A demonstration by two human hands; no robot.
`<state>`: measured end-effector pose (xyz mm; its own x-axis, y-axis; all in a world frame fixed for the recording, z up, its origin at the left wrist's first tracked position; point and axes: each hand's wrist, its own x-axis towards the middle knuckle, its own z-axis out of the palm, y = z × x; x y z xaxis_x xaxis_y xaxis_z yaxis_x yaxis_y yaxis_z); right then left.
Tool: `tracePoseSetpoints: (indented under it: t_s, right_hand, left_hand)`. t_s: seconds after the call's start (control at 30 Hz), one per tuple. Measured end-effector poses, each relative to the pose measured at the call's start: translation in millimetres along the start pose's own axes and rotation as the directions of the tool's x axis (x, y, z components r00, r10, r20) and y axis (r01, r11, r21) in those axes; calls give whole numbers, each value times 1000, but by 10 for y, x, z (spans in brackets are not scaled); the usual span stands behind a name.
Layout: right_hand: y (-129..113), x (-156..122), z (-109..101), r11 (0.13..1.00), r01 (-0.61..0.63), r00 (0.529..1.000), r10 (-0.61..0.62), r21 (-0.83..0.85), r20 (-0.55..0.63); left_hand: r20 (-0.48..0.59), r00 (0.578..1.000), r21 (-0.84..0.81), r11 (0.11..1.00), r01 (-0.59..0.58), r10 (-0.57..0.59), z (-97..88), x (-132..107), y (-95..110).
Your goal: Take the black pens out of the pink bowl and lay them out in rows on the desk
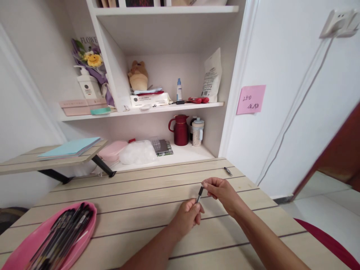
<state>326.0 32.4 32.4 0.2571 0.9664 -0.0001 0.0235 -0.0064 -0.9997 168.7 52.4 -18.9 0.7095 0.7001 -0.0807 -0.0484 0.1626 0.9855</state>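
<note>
Over the wooden table, my left hand [188,216] is closed around the lower barrel of a pen [200,194]. Its black grip section sticks up and to the right out of the fist. At the upper tip, the thumb and fingers of my right hand [220,190] are pinched together; whether they hold a small separate part there is too small to tell. A short dark pen cap [228,171] lies on the table beyond my right hand. To the left, a pink tray [93,221] holds several dark pens [63,234].
A small raised stand [92,150] with blue paper [71,147] is at the table's left. Behind the table, shelves hold a red jug [180,130], a lidded cup [197,133] and a plastic bag [138,152]. A pink note [251,99] hangs on the right wall.
</note>
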Motion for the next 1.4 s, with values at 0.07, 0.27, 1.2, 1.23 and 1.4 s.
tracePoseSetpoints:
  t_s: [0.07,0.27,1.2,1.23,1.4]
  right_hand:
    - [12,-6,25,1000,11,1000,-11,3,-16]
    - [37,-17,83,999,33,998,-33,3,-52]
    - [79,-47,39,969,-39,992,7,246,128]
    - [84,-44,34,965,-36,993,5,259,120]
    - [116,-37,57,965,-46,998,35,256,46]
  left_hand:
    - [-10,1000,-1,1000,-5,5,0,5,-12]
    - [-23,999,43,999,-26,27,-11,23,-68]
    - [-9,997,124,990,-71,72,-22,59,-171]
    - [-4,997,129,989,-73,74,-24,59,-174]
    - [20,997,166,983,-80,78,-42,64,-182]
